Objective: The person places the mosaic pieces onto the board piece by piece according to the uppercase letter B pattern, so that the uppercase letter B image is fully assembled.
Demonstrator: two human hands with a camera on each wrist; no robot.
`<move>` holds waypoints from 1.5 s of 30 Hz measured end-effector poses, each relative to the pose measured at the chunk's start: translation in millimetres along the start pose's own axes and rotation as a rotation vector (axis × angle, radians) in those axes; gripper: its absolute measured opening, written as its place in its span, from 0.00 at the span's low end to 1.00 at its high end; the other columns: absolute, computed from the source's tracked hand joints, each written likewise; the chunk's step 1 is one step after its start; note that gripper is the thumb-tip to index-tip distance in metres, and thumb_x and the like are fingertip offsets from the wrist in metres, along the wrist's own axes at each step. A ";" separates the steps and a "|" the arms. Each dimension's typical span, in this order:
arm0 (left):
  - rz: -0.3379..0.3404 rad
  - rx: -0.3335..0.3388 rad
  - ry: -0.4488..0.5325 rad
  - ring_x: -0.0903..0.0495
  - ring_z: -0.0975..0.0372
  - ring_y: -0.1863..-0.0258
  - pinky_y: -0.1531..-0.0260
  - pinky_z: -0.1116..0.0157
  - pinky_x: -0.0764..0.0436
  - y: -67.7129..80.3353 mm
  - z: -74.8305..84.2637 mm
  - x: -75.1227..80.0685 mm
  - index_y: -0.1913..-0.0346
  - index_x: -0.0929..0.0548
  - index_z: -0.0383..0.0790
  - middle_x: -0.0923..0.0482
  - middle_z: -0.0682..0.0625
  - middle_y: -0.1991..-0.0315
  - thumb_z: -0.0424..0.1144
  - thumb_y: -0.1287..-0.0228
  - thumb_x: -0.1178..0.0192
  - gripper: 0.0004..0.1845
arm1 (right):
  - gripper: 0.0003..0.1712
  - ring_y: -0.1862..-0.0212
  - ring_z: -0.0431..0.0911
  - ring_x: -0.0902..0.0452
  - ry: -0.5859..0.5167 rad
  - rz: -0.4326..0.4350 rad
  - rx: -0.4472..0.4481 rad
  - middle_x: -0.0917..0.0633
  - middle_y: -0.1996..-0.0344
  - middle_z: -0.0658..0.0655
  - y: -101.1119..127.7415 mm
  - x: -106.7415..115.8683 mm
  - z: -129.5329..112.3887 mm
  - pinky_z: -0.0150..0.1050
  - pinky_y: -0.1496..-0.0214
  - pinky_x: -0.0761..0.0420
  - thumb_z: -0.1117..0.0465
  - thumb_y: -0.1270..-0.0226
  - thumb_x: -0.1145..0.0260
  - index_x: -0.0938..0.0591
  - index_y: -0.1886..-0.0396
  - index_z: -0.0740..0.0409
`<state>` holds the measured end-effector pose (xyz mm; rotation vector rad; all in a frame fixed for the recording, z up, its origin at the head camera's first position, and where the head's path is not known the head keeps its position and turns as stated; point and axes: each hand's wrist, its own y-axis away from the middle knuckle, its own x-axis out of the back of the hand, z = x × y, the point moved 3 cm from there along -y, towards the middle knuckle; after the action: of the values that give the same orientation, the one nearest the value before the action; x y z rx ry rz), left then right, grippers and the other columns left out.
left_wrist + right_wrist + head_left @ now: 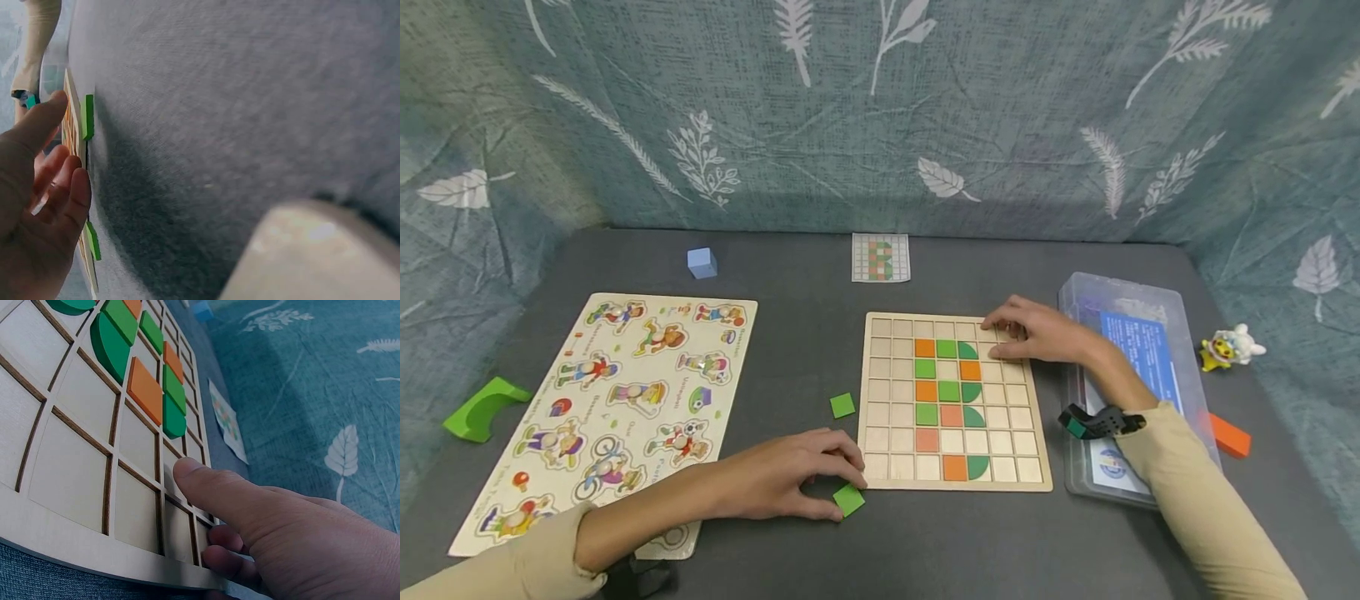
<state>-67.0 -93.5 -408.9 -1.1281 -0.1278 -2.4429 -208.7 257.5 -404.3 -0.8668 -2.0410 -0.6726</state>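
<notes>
Fingers (842,467) of the left hand (775,479) are laid on a green tile (848,500) on the tabletop (790,333), grip loose, beside the board (1026,400). The board's top is pressed by the right hand (1037,333), grip loose too.

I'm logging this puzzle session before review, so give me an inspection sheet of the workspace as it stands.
Surface: grey table.
Job's things: wooden grid board with orange and green tiles placed; pattern card behind it; two loose green squares, one beside the board, one at the left fingers.
Clutter: peg puzzle, blue cube, green arch block, plastic box, orange block, small toy figure.
Hands: left hand rests on table; right hand touches board's top right.
Cables: nothing seen.
Surroundings: leaf-print cloth.
</notes>
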 end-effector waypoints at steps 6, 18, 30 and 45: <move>-0.015 -0.048 -0.003 0.27 0.69 0.48 0.49 0.69 0.23 4.9 2.5 -1.7 0.47 0.18 0.54 0.25 0.58 0.47 0.48 0.35 0.38 0.15 | 0.24 0.62 0.43 0.30 0.008 0.004 -0.006 0.25 0.59 0.55 -0.6 0.3 -0.3 0.40 0.57 0.27 0.54 0.37 0.31 0.21 0.43 0.55; -0.042 -0.106 -0.088 0.28 0.71 0.51 0.55 0.76 0.24 7.0 0.3 -5.2 0.48 0.17 0.55 0.24 0.59 0.47 0.44 0.33 0.39 0.12 | 0.24 0.62 0.43 0.31 0.001 -0.004 -0.011 0.25 0.60 0.55 -1.2 -2.5 0.8 0.40 0.58 0.28 0.53 0.36 0.31 0.21 0.42 0.55; -0.065 -0.178 -0.269 0.28 0.68 0.49 0.54 0.73 0.23 5.6 3.9 -3.4 0.47 0.17 0.52 0.25 0.57 0.46 0.43 0.32 0.40 0.13 | 0.24 0.62 0.43 0.31 0.002 0.003 -0.011 0.25 0.60 0.56 -0.2 0.2 -0.9 0.40 0.58 0.28 0.55 0.37 0.31 0.21 0.43 0.57; -0.039 -0.229 -0.368 0.27 0.69 0.54 0.61 0.73 0.24 11.2 7.1 2.1 0.49 0.16 0.58 0.25 0.58 0.50 0.42 0.32 0.40 0.12 | 0.24 0.63 0.43 0.32 0.015 -0.005 -0.012 0.25 0.60 0.56 -0.6 1.9 -2.2 0.40 0.58 0.29 0.54 0.36 0.31 0.21 0.42 0.57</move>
<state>-58.4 -102.4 -403.8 -1.6837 0.0197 -2.3004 -209.0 256.3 -401.6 -0.8615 -2.0288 -0.6925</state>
